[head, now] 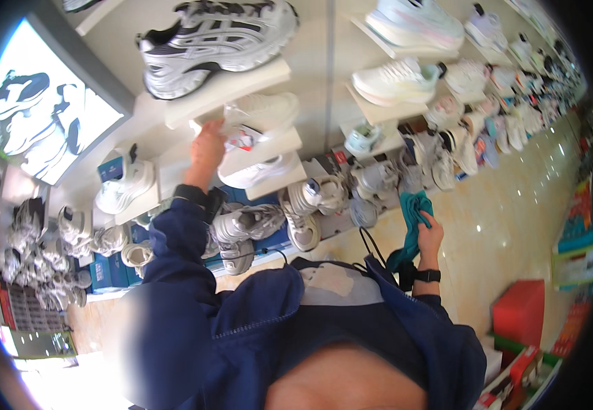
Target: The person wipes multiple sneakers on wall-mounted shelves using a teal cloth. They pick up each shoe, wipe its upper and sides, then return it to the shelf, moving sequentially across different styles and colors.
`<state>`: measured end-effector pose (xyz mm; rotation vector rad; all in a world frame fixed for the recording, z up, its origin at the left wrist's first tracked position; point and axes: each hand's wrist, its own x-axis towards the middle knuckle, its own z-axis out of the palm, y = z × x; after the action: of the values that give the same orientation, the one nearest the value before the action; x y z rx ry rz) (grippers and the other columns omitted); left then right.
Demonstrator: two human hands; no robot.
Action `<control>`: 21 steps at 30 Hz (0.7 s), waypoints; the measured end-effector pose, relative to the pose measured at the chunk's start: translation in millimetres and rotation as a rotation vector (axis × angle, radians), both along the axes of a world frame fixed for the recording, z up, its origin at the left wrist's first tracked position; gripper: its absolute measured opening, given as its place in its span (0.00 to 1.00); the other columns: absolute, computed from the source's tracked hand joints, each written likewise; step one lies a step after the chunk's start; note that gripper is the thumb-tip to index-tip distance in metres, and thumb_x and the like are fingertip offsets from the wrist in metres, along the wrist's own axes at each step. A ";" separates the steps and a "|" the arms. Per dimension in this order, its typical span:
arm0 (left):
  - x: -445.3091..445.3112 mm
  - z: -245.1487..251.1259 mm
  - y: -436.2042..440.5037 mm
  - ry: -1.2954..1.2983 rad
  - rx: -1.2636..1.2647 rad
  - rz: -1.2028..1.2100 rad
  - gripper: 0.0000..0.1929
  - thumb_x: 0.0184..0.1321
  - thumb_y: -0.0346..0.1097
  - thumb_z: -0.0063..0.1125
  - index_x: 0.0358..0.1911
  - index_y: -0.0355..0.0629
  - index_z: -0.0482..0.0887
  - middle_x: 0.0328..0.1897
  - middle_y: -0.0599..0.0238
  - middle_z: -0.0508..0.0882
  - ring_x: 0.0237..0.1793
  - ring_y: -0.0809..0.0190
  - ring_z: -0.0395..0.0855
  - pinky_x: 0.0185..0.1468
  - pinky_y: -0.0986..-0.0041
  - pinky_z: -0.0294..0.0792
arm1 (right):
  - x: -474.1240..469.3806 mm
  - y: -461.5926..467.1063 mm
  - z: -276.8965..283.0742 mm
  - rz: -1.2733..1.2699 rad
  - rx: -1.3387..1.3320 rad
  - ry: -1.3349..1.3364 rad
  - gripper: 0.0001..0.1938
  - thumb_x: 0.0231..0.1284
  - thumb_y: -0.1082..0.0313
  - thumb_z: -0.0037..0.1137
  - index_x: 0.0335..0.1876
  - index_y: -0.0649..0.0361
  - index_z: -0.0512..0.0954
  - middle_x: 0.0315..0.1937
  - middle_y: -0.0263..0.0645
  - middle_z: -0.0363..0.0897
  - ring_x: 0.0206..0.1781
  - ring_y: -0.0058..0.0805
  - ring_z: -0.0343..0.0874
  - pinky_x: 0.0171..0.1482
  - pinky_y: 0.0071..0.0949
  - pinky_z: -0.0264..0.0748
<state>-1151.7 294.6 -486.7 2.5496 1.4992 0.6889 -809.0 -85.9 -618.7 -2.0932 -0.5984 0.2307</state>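
Note:
My left hand [208, 147] reaches up to a small wall shelf [275, 147], its fingers at the near end of a cream sneaker [268, 111]. Blur and overlap hide whether those fingers grip the shoe or only touch it. A small printed card [245, 137] with red on it leans at the shoe's side, just right of the fingertips. Bunched in my right hand [431, 234] is a teal cloth [410, 225], held out to the right above the tiled floor. A larger silver and black running shoe [219, 48] sits on the shelf above my left hand.
A lit display screen [50, 107] juts out at upper left. Below the shelves, grey and white sneakers [248, 223] stand in rows on blue boxes [109, 270]. More shoes line the wall to the right. A red box-like seat [519, 312] stands on the glossy floor [481, 225].

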 end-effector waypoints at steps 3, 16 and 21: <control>-9.2 -6.2 -17.0 -0.263 0.168 -0.022 0.19 0.45 0.28 0.51 0.45 0.47 0.70 0.42 0.55 0.75 0.38 0.50 0.75 0.40 0.64 0.69 | 7.8 19.2 -10.1 0.177 0.138 -0.087 0.17 0.40 0.77 0.44 0.41 0.64 0.76 0.31 0.44 0.78 0.33 0.27 0.75 0.39 0.22 0.69; -161.3 -50.8 -238.0 -0.409 -0.175 0.663 0.15 0.44 0.34 0.53 0.39 0.42 0.76 0.33 0.56 0.81 0.33 0.55 0.79 0.39 0.69 0.70 | -52.0 149.8 -5.5 0.679 0.077 0.119 0.16 0.34 0.80 0.45 0.35 0.67 0.76 0.29 0.52 0.76 0.33 0.43 0.76 0.39 0.31 0.71; -204.4 -64.4 -289.9 -0.620 -0.209 0.841 0.16 0.44 0.35 0.54 0.40 0.42 0.77 0.33 0.58 0.81 0.33 0.59 0.80 0.40 0.72 0.71 | -123.0 169.2 12.7 0.909 0.200 -0.109 0.14 0.34 0.77 0.46 0.33 0.67 0.77 0.27 0.52 0.76 0.31 0.39 0.77 0.37 0.29 0.71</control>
<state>-1356.1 4.7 -551.1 1.2764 2.1657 1.1696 -932.0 83.3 -606.0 -1.5239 -1.5473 0.5375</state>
